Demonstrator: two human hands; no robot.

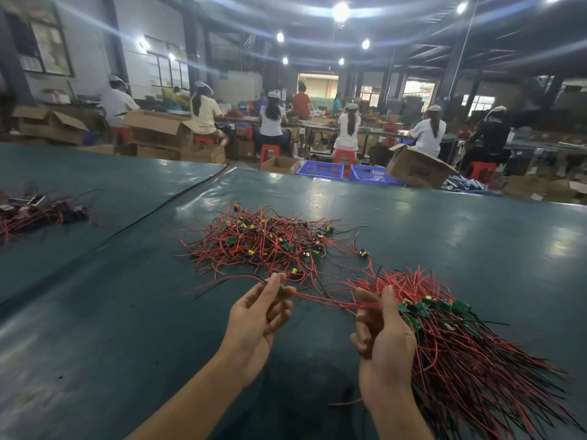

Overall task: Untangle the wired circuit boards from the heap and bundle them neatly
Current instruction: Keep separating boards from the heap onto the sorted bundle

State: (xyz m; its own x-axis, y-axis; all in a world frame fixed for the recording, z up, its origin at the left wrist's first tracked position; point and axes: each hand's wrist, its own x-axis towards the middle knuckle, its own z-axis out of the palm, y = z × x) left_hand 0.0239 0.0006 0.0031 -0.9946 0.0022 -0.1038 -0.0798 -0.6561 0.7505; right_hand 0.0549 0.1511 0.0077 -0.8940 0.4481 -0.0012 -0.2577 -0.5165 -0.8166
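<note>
The long green table (127, 312) takes up most of the room in front of the person. The sorted bundle (470, 354) lies on it at four o'clock, its green boards gathered at one end and its red and black leads fanned out toward the near edge. The loose heap (263, 242) sits at twelve o'clock, a flat knot of red wire dotted with yellow and blue parts. A smaller pile (35, 214) lies well apart at ten o'clock.

One piece looks to be drawn free. The left hand (254, 325) pinches a small circuit board (281, 291) between thumb and fingertips. Its red wire (330, 300) stretches across to the right hand (384, 344), which is curled and nips the wire just beside the bundle's boards. I can't tell if that hand grips the bundle too.

The next move probably calls for laying this board beside the others, with its leads running the same way.
</note>
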